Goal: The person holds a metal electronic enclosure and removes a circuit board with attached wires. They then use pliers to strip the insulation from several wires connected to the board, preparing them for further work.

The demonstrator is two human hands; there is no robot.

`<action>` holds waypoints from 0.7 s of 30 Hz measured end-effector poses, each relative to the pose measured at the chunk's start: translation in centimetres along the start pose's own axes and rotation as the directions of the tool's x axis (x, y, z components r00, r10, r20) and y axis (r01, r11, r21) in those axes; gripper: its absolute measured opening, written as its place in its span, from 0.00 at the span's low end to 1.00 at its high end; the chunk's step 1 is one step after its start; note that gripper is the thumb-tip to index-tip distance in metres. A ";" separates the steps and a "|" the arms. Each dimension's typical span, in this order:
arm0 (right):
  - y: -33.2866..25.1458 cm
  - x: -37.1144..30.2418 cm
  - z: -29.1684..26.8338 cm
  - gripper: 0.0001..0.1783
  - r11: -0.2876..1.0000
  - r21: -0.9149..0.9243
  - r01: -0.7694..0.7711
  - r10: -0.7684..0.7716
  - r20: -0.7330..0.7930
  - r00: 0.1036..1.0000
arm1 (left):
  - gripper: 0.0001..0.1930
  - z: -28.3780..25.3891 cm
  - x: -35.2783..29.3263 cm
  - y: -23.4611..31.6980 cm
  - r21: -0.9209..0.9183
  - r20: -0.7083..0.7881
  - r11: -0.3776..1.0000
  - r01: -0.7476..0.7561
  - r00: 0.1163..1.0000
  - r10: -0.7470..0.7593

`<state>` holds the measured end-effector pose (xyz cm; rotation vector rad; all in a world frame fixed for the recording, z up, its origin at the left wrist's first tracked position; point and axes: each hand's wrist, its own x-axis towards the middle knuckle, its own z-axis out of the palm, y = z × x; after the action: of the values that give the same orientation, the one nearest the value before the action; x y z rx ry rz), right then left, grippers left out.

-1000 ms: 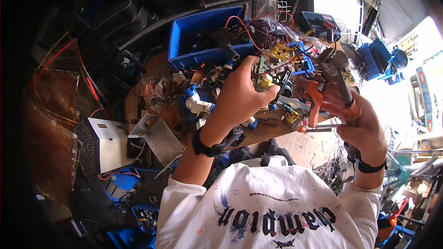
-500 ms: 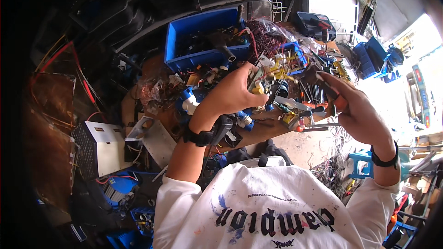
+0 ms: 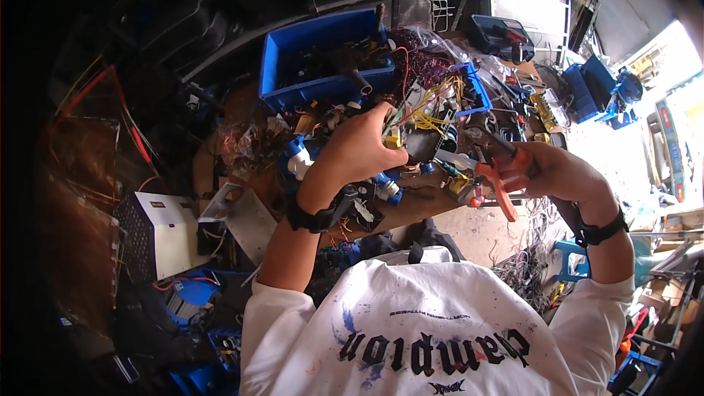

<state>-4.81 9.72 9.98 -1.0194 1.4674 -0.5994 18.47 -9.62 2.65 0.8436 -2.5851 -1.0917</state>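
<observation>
Wire bundle (image 3: 429, 99) half behind left hand (image 3: 359, 150)

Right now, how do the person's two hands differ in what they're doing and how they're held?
The left hand grips a bundle of yellow wires on a small part, while the right hand holds orange-handled pliers. The left hand sits higher, over the cluttered bench; the right hand is lower, at the bench's near edge. The left hand shows its back, fingers curled away; the right hand wraps sideways around the handles. Both wear a dark wristband and meet at the same spot.
</observation>
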 end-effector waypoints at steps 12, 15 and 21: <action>1.4 0.4 -0.4 0.25 0.990 0.070 0.122 -0.124 0.015 0.992 | 0.20 -0.1 0.0 0.4 0.543 -0.019 0.830 -0.132 0.985 0.170; 0.8 0.4 0.3 0.26 0.990 0.001 0.139 -0.139 -0.033 0.990 | 0.20 -0.1 0.0 1.0 0.574 0.015 0.798 -0.183 0.977 0.214; -1.9 1.2 2.0 0.32 0.961 -0.275 0.006 -0.034 -0.096 0.995 | 0.24 -0.9 0.0 3.8 0.526 0.063 0.831 -0.181 0.983 0.174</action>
<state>-2.35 8.13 10.64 -1.2350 1.6632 -0.4741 17.19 -8.04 5.92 0.6680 -2.9481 -0.3186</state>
